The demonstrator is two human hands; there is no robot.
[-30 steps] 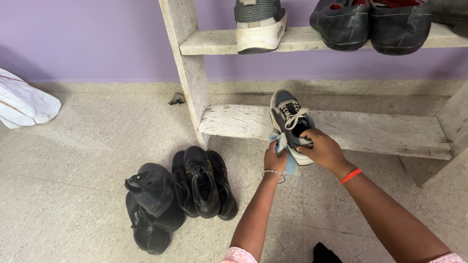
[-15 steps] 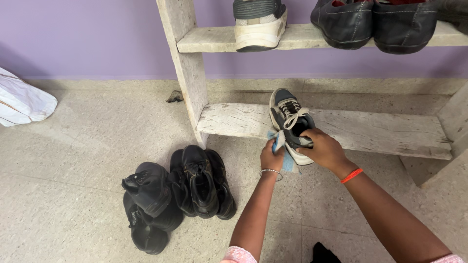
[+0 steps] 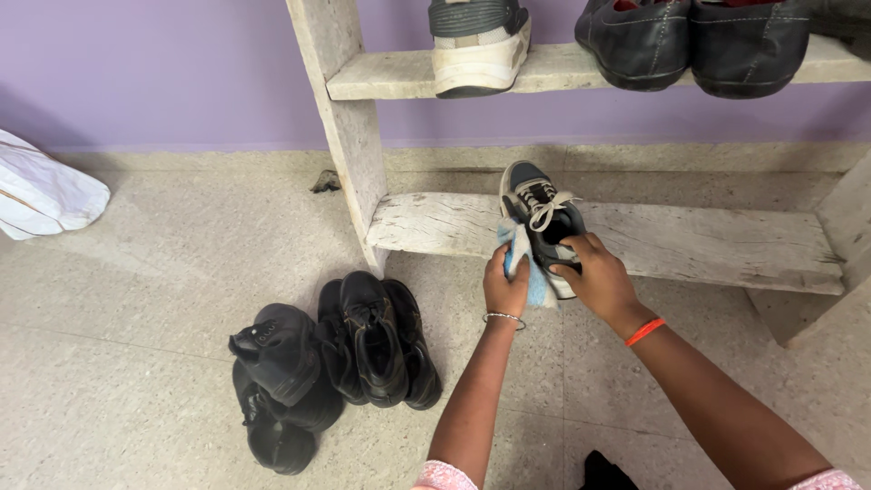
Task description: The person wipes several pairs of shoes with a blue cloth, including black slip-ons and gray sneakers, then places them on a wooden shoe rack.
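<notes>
Shifted upward: pale blue cloth, pinched in left hand, now against grey-black laced sneaker, gripped by right hand over weathered wooden lower shelf. Step: wiping side; next, likely turning shoe.

Sneaker on lower shelf; boots on floor, left.

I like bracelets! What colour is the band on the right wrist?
Orange band, head view.
</notes>
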